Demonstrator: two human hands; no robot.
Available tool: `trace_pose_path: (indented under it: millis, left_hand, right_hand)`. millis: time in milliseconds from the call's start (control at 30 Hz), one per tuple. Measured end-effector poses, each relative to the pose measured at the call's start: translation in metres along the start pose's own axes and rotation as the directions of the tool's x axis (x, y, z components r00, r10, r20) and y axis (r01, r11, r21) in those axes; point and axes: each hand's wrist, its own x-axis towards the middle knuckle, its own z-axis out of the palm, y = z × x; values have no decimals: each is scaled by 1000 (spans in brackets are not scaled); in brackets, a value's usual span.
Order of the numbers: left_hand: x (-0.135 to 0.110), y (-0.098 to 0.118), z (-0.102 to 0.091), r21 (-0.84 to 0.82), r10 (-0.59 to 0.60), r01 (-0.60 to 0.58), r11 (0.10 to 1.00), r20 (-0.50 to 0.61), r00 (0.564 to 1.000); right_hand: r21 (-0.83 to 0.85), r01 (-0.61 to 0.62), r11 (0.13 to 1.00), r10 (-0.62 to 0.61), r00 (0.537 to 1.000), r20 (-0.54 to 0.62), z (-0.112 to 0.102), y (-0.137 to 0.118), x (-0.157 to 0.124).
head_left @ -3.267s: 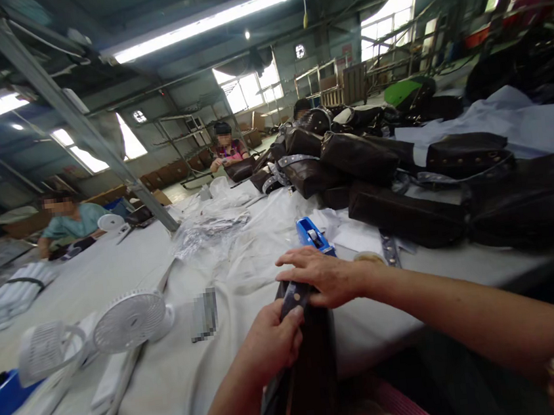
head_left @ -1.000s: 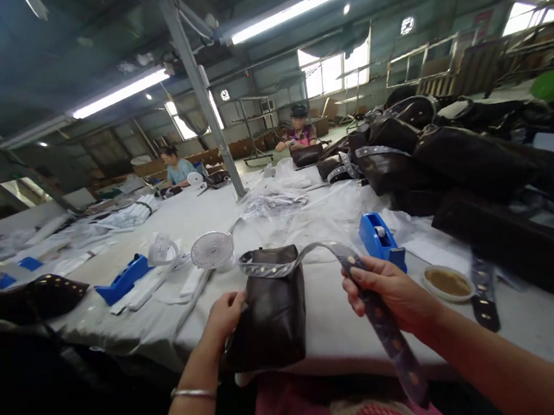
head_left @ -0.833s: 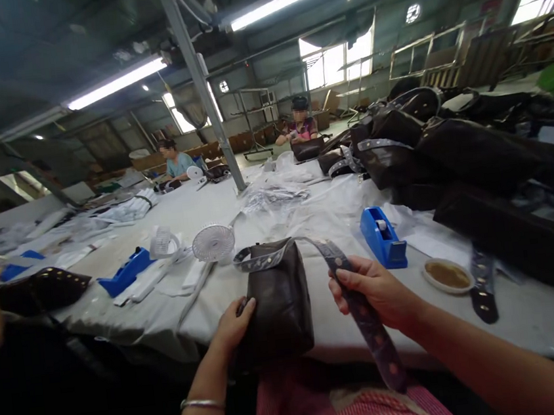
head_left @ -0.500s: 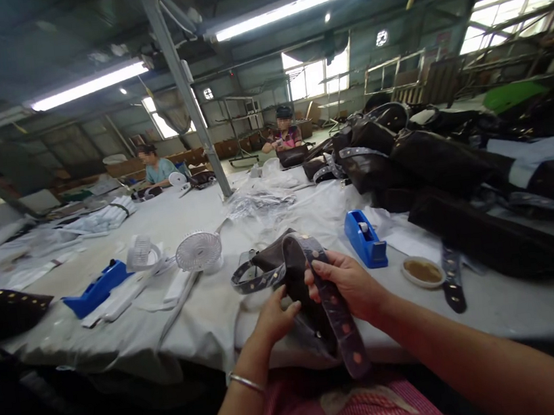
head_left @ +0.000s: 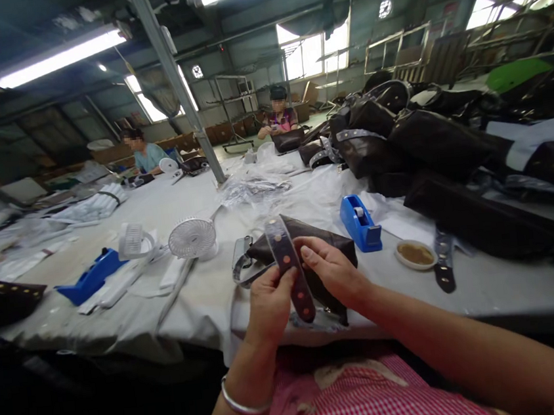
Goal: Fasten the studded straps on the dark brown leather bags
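A worker's left hand (head_left: 268, 302) pinches a studded strap (head_left: 287, 259) between thumb and fingers, while the right hand (head_left: 334, 273), fingers curved, sits at its right edge, whether gripping or not impossible to tell. The strap stands between both hands, its long axis running up and away from the body, far end leaning left. Behind it a dark bag (head_left: 331, 229) lies on the table (head_left: 391, 304), with a blue tape dispenser (head_left: 358, 225) off to the right.

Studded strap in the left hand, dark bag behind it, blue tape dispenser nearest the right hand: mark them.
Studded strap (head_left: 281, 245): head view, studded face.
Dark bag (head_left: 327, 230): head view, upper panel.
Blue tape dispenser (head_left: 358, 229): head view, middle of its body.
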Motion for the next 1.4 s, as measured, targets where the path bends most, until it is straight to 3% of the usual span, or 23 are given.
trace_pose_path:
  millis: [67, 133, 233, 267, 300, 367, 467, 567, 700, 833, 900, 1067, 1233, 1400]
  left_hand:
    - [-1, -3, -12, -42, -7, 1, 999, -160, 987]
    - [-4, -4, -19, -53, 2, -16, 998, -257, 967]
    - [-16, 1, -17, -84, 31, -49, 995, -206, 978]
    - [-21, 4, -14, -87, 51, -66, 994, -158, 986]
    - [-25, 6, -13, -79, 77, -85, 993, -106, 991]
    - [-32, 9, -13, -27, 126, -127, 992, -18, 992]
    - [-37, 9, -22, 57, 154, -155, 986, 20, 988]
    - [-37, 4, -34, 55, 78, -78, 995, 1, 997]
    - [-36, -9, -41, -13, -86, 85, 996, -40, 996]
    - [-39, -22, -40, -135, -178, 168, 977, -68, 982]
    - [-41, -24, -37, -214, -212, 190, 958, -88, 973]
    - [-46, -23, -32, -360, -259, 194, 913, -141, 956]
    - [-49, -32, -37, -406, -276, 203, 891, -130, 952]
    - [-54, -44, -40, -431, -341, 280, 858, -69, 938]
  right_hand:
    - [-48, -99, 994, 100, 995, 18, -4, 1, -12]
    - [2, -343, 939, 339, 929, 151, -5, 6, -24]
    - [188, -696, 693, 601, 702, 383, 1, 16, -32]
    - [260, -738, 623, 624, 669, 402, 4, 19, -31]
    - [321, -741, 589, 631, 671, 390, 7, 21, -29]
    - [356, -701, 618, 626, 713, 315, 13, 23, -24]
    - [189, -620, 761, 588, 783, 203, 20, 27, -19]
    - [-22, -469, 883, 466, 871, 155, 26, 36, -19]
    - [-231, -169, 958, 222, 948, 227, 27, 47, -24]
    - [-458, 157, 875, 15, 937, 349, 22, 46, -26]
    - [-525, 241, 816, -22, 921, 388, 19, 44, -26]
    - [-605, 283, 745, -33, 920, 390, 18, 50, -31]
    - [-647, 346, 679, -52, 903, 427, 18, 59, -36]
    - [-731, 452, 512, -124, 880, 458, 15, 66, -37]
